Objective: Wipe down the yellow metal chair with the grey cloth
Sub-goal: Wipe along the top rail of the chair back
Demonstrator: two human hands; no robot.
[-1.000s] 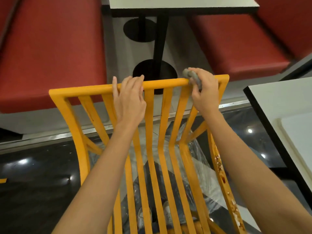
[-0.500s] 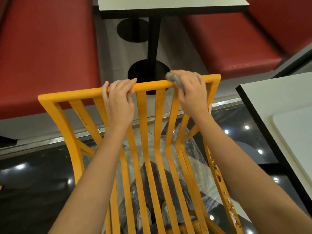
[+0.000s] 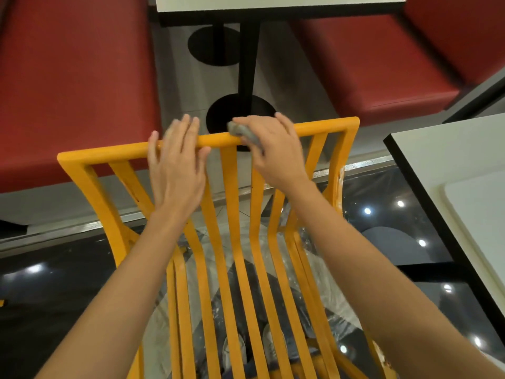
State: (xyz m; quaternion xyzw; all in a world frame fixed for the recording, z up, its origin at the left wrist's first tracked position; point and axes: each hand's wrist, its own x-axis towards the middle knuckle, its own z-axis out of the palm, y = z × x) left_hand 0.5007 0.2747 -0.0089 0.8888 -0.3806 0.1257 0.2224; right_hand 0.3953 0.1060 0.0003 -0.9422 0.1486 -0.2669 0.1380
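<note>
The yellow metal chair (image 3: 103, 153) fills the middle of the view, its slatted back tipped toward me and its top rail running left to right. My right hand (image 3: 273, 151) grips the small grey cloth (image 3: 244, 134) and presses it on the top rail near the middle. My left hand (image 3: 177, 165) lies just left of it with its fingers stretched out and blurred, above the rail. I cannot tell whether they touch the rail.
Red bench seats (image 3: 71, 83) stand beyond the chair on both sides of a white table (image 3: 273, 4) with a black post and round base. Another white table with a black edge (image 3: 448, 165) is at the right. Clear plastic sheet lies on the glossy dark floor under the chair.
My right hand has slid the cloth leftward along the top rail. My left hand has let go of the rail and its fingers have straightened.
</note>
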